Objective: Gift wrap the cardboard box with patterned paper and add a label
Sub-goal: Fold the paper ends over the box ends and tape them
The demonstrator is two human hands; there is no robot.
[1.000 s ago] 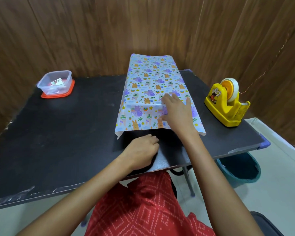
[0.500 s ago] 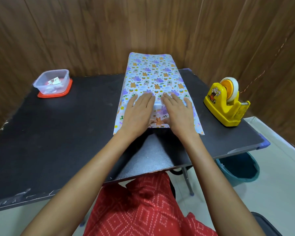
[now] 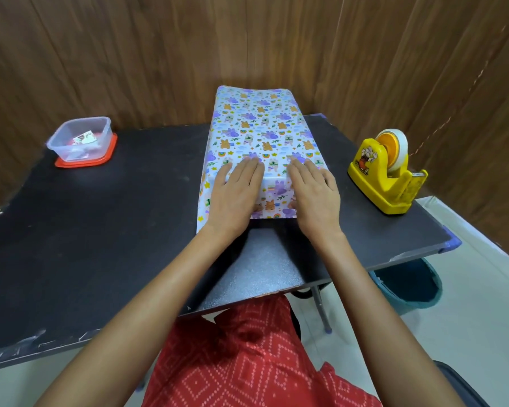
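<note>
White paper patterned with purple and orange animals (image 3: pixel 259 133) is draped over the box, which is fully hidden beneath it, on the black table (image 3: pixel 100 230). The paper's far end leans up against the wooden wall. My left hand (image 3: pixel 237 195) and my right hand (image 3: pixel 313 195) lie flat side by side on the paper's near end, fingers straight, pressing it down over the box's front top edge. A strip of paper hangs down the front face between them.
A yellow tape dispenser (image 3: pixel 387 171) with a roll stands to the right of the paper. At the far left sits a clear plastic tub (image 3: pixel 80 138) on a red lid, with small cards inside. A teal bin (image 3: pixel 409 284) stands on the floor under the table's right edge.
My left hand left the table's near edge and came up onto the paper beside the right hand. Both hands have since spread slightly apart while pressing the paper down.
</note>
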